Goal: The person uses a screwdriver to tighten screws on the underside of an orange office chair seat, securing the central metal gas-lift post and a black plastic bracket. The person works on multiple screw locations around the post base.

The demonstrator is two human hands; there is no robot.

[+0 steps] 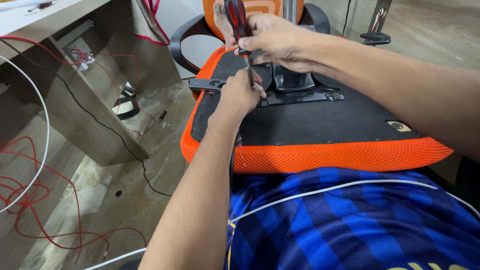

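Note:
An office chair seat (320, 150) with orange mesh edging lies upside down on my lap, its black underside facing up. A black metal mechanism plate (295, 87) is mounted on the underside. My right hand (275, 37) grips the red and black handle of a screwdriver (236, 20), held upright with its shaft pointing down at the plate. My left hand (239, 92) is closed around the lower shaft near the tip, touching the plate's left edge. The tip itself is hidden by my fingers.
A wooden desk (75, 75) stands at the left with red wires (30, 200) and a white cable (42, 125) trailing over the stone floor. A black armrest (182, 40) curves behind the seat. A white cord crosses my blue checked shirt (360, 220).

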